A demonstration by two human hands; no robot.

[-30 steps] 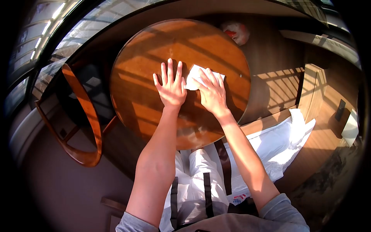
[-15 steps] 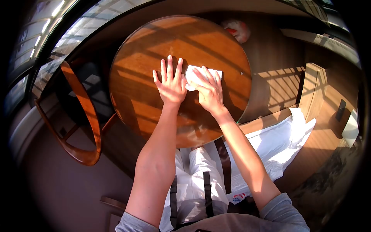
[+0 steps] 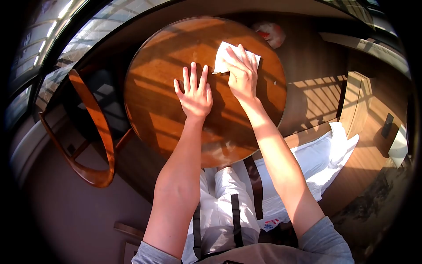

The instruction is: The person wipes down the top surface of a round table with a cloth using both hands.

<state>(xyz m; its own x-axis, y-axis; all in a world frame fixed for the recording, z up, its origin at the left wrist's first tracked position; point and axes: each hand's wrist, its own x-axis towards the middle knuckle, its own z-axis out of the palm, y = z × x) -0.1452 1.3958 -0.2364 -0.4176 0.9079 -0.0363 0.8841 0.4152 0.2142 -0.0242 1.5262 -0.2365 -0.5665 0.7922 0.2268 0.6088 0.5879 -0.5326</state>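
Note:
My left hand (image 3: 194, 99) lies flat on the round wooden table (image 3: 160, 66), its fingers spread and nothing under them that I can see. Under my right hand (image 3: 243, 78) is a white cloth (image 3: 222, 56), thin and folded, possibly paper. The right fingers press it against the tabletop toward the far right part, and its left and far edges stick out past them. Both forearms reach over the near side of the table. Bars of sunlight and shadow cross the glossy surface.
A wooden chair (image 3: 105, 141) with a dark seat stands at the left. Beyond the table's far right edge sits a white and red plastic bag (image 3: 272, 35). White fabric (image 3: 316, 158) lies on the bench at the right. Windows (image 3: 88, 39) run along the upper left.
My right hand has slid the cloth away from me and slightly right across the table, apart from my left hand. The left hand has stayed in place.

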